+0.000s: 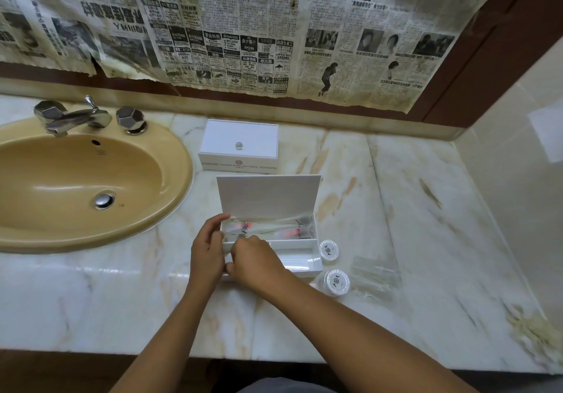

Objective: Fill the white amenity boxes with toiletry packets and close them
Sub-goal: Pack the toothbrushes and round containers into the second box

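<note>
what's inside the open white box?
Open white box: clear toiletry packets lie in the rear compartment. The front compartment looks empty on the right; both hands hide its left end.

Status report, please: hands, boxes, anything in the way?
Both hands at open box, fingering packets. Second box closed. Two round soaps still outside.

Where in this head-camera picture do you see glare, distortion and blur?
Head view: glare streaks the counter near the sink and the open box's front wall; wide-angle distortion bows the mirror's frame and the counter's edges; the packets in the box look soft and hazy, and the left hand and right hand hide their near ends.
</note>
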`<action>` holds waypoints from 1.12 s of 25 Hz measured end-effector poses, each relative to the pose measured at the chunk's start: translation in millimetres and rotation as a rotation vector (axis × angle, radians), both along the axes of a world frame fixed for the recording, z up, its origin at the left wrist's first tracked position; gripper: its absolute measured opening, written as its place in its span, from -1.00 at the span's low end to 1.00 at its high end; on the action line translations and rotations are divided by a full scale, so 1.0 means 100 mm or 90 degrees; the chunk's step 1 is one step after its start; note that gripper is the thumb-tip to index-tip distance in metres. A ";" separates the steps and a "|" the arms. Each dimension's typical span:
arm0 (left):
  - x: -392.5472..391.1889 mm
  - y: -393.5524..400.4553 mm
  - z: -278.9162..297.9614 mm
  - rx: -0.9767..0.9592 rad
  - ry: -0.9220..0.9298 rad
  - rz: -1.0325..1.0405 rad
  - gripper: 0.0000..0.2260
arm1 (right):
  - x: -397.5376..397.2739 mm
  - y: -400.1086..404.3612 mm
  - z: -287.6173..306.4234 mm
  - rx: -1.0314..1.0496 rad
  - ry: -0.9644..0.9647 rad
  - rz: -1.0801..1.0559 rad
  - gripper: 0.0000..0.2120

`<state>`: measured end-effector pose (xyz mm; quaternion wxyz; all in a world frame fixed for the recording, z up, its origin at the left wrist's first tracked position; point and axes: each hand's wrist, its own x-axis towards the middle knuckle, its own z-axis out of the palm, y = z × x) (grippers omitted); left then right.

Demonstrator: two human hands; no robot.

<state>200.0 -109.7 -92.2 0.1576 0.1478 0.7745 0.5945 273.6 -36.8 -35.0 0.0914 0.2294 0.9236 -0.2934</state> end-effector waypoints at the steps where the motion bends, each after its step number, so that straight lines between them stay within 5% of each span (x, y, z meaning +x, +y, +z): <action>1: 0.00 0.00 0.00 0.001 0.000 -0.001 -0.63 | 0.00 0.00 -0.01 -0.011 -0.004 -0.006 -0.80; 15: 0.00 0.00 0.02 0.010 0.003 -0.012 -0.62 | 0.14 0.11 0.11 -0.070 0.052 -0.054 -0.77; 21: 0.01 0.00 0.04 0.017 0.000 -0.019 -0.66 | 0.37 0.55 0.35 -0.080 0.219 -0.217 -0.86; 28: 0.02 0.01 0.03 -0.009 0.000 -0.005 -0.64 | 0.80 1.13 0.18 0.024 0.199 -0.341 -0.86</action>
